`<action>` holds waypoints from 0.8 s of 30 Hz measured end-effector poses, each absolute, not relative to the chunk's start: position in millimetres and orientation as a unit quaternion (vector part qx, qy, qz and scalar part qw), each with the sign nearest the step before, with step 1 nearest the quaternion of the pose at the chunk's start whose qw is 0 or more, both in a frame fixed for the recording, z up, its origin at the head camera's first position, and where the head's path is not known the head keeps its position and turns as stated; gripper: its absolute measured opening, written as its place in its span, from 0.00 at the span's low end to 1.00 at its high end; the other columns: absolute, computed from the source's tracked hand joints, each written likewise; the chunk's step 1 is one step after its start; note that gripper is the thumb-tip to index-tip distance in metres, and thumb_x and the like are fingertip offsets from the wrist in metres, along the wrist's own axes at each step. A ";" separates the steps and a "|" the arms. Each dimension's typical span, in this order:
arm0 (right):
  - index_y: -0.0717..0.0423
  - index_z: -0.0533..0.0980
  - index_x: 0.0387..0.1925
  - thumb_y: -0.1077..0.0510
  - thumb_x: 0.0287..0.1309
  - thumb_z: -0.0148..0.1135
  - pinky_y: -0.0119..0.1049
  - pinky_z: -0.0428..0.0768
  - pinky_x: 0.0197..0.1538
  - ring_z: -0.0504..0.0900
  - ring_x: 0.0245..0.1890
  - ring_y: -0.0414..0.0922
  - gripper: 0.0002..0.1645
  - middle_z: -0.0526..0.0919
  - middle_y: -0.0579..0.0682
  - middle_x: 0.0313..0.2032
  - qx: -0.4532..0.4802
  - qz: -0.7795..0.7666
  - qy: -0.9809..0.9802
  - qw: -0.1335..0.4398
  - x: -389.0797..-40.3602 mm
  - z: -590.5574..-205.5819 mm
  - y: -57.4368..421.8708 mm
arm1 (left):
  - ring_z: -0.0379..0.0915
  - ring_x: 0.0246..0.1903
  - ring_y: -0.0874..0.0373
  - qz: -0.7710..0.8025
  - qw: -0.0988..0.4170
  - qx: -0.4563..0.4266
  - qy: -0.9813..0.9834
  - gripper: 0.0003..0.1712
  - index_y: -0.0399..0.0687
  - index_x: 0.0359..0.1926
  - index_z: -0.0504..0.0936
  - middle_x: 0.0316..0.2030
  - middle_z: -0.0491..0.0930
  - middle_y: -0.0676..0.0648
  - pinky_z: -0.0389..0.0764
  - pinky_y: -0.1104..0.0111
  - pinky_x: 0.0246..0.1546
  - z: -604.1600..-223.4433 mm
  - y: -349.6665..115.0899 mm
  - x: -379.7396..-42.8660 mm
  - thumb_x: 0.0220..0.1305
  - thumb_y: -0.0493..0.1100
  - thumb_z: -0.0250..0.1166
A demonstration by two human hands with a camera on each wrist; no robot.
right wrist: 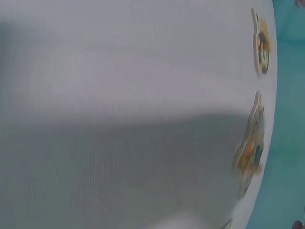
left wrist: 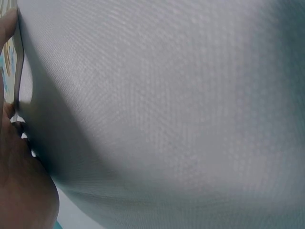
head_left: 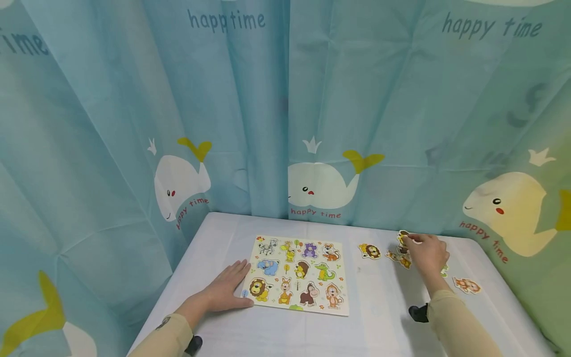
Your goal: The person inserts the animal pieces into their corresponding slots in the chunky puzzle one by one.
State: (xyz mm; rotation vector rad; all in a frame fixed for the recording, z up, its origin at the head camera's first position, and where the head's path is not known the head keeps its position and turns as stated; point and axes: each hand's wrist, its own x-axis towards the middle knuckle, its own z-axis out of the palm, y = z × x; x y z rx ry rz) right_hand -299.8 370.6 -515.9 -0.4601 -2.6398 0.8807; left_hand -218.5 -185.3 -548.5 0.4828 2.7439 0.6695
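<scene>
A flat animal puzzle board (head_left: pixel 297 306) lies on the white table, printed with a zebra, giraffe, lion, crocodile and other animals. My left hand (head_left: pixel 227 286) rests at its left edge, fingers extended along the side and thumb near the lower left corner. In the left wrist view, part of that hand (left wrist: pixel 24 186) shows beside the board's edge (left wrist: pixel 19 62). Over on the right, my right hand (head_left: pixel 429 254) pinches a brown and yellow animal puzzle piece (head_left: pixel 402 236) between thumb and fingers. Just below it lie overlapping pieces (head_left: pixel 398 258), partly hidden by the hand.
A lion piece (head_left: pixel 370 251) lies between the board and the pile. Farther right is an orange monkey piece (head_left: pixel 467 285), and a green piece (head_left: pixel 444 270) peeks out behind my right wrist. A blue whale-print curtain (head_left: pixel 267 124) hangs along the table's back edge.
</scene>
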 end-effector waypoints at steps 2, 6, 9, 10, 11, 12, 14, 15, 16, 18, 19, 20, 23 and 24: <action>0.67 0.83 0.49 0.48 0.70 0.61 0.70 0.57 0.57 0.64 0.57 0.70 0.24 0.75 0.69 0.52 -0.150 0.312 -0.924 0.165 -298.6 -514.4 362.6 | 0.41 0.79 0.44 0.232 0.136 0.168 0.948 0.64 0.44 0.80 0.55 0.80 0.50 0.43 0.49 0.48 0.78 -548.4 -185.7 -217.9 0.54 0.71 0.71; 0.66 0.84 0.48 0.49 0.69 0.63 0.69 0.60 0.56 0.66 0.56 0.68 0.22 0.76 0.68 0.51 -0.133 0.311 -0.925 0.172 -297.0 -514.6 346.3 | 0.41 0.79 0.44 0.233 0.134 0.171 0.948 0.63 0.43 0.80 0.55 0.80 0.50 0.43 0.49 0.49 0.78 -548.6 -186.4 -217.5 0.55 0.72 0.70; 0.65 0.85 0.47 0.50 0.67 0.64 0.67 0.62 0.55 0.68 0.54 0.67 0.21 0.78 0.66 0.51 -0.123 0.309 -0.927 0.175 -296.2 -516.8 334.4 | 0.41 0.79 0.44 0.233 0.132 0.170 0.948 0.63 0.43 0.80 0.56 0.80 0.51 0.43 0.49 0.48 0.78 -549.3 -186.6 -217.8 0.55 0.71 0.70; 0.65 0.86 0.47 0.49 0.67 0.65 0.66 0.63 0.54 0.68 0.54 0.66 0.21 0.78 0.66 0.51 -0.119 0.308 -0.928 0.173 -295.7 -517.1 330.2 | 0.41 0.79 0.44 0.233 0.131 0.170 0.949 0.63 0.43 0.80 0.56 0.80 0.51 0.43 0.49 0.48 0.78 -549.7 -186.7 -217.9 0.55 0.71 0.70; 0.64 0.86 0.46 0.50 0.66 0.65 0.65 0.63 0.54 0.68 0.54 0.66 0.21 0.79 0.66 0.51 -0.115 0.307 -0.929 0.172 -295.2 -517.4 326.0 | 0.41 0.79 0.45 0.232 0.130 0.168 0.949 0.63 0.44 0.80 0.56 0.80 0.51 0.44 0.49 0.48 0.78 -549.7 -186.6 -217.9 0.54 0.72 0.70; 0.64 0.86 0.46 0.49 0.66 0.66 0.65 0.64 0.53 0.69 0.54 0.65 0.20 0.79 0.66 0.51 -0.111 0.308 -0.929 0.173 -294.9 -518.2 321.7 | 0.41 0.79 0.45 0.232 0.129 0.168 0.949 0.63 0.44 0.80 0.56 0.80 0.51 0.44 0.50 0.48 0.77 -550.2 -186.7 -218.1 0.55 0.71 0.70; 0.63 0.86 0.45 0.49 0.65 0.67 0.63 0.65 0.52 0.70 0.53 0.64 0.20 0.80 0.65 0.52 -0.102 0.310 -0.929 0.172 -293.6 -518.9 312.3 | 0.41 0.79 0.44 0.232 0.128 0.169 0.949 0.63 0.44 0.80 0.56 0.80 0.51 0.44 0.50 0.48 0.77 -550.1 -186.8 -217.7 0.55 0.71 0.70; 0.63 0.87 0.45 0.49 0.64 0.68 0.63 0.65 0.52 0.70 0.53 0.63 0.20 0.80 0.65 0.52 -0.097 0.309 -0.930 0.171 -292.7 -519.4 307.2 | 0.41 0.79 0.44 0.232 0.128 0.170 0.949 0.63 0.44 0.80 0.56 0.80 0.51 0.44 0.50 0.48 0.77 -549.8 -186.9 -217.6 0.55 0.71 0.70; 0.63 0.87 0.45 0.49 0.64 0.68 0.62 0.66 0.51 0.71 0.52 0.63 0.20 0.81 0.65 0.51 -0.092 0.311 -0.930 0.171 -291.8 -520.0 302.1 | 0.41 0.79 0.44 0.232 0.128 0.171 0.949 0.63 0.44 0.80 0.56 0.80 0.51 0.43 0.50 0.48 0.77 -549.9 -187.0 -217.7 0.55 0.71 0.70; 0.62 0.87 0.44 0.49 0.62 0.69 0.62 0.66 0.51 0.72 0.51 0.62 0.19 0.82 0.64 0.50 -0.083 0.312 -0.931 0.171 -289.8 -521.5 291.6 | 0.41 0.79 0.44 0.233 0.126 0.175 0.948 0.63 0.43 0.80 0.56 0.80 0.51 0.43 0.50 0.47 0.77 -550.3 -187.5 -218.1 0.55 0.71 0.71; 0.62 0.87 0.43 0.50 0.62 0.70 0.62 0.67 0.50 0.72 0.50 0.62 0.19 0.82 0.63 0.48 -0.078 0.314 -0.931 0.170 -288.6 -522.3 286.2 | 0.41 0.79 0.43 0.234 0.126 0.175 0.948 0.63 0.43 0.80 0.56 0.80 0.51 0.42 0.50 0.47 0.77 -550.5 -187.7 -218.4 0.55 0.71 0.71; 0.62 0.88 0.42 0.50 0.61 0.71 0.62 0.67 0.50 0.73 0.50 0.61 0.18 0.82 0.62 0.47 -0.074 0.316 -0.931 0.169 -287.6 -523.1 280.9 | 0.41 0.79 0.43 0.233 0.126 0.176 0.948 0.63 0.43 0.80 0.56 0.80 0.51 0.42 0.50 0.47 0.77 -550.9 -188.0 -218.7 0.55 0.71 0.70; 0.61 0.88 0.39 0.50 0.60 0.72 0.60 0.69 0.51 0.74 0.48 0.60 0.17 0.83 0.60 0.44 -0.064 0.319 -0.931 0.167 -285.2 -525.4 265.8 | 0.42 0.79 0.43 0.231 0.125 0.178 0.948 0.63 0.42 0.80 0.56 0.80 0.51 0.42 0.50 0.47 0.77 -552.8 -188.9 -219.5 0.55 0.71 0.70; 0.61 0.88 0.39 0.50 0.59 0.72 0.59 0.69 0.50 0.74 0.48 0.59 0.17 0.83 0.60 0.43 -0.060 0.321 -0.931 0.164 -284.6 -526.5 261.1 | 0.42 0.79 0.43 0.230 0.124 0.178 0.949 0.63 0.43 0.80 0.56 0.80 0.51 0.42 0.50 0.47 0.77 -553.5 -189.0 -219.6 0.55 0.72 0.70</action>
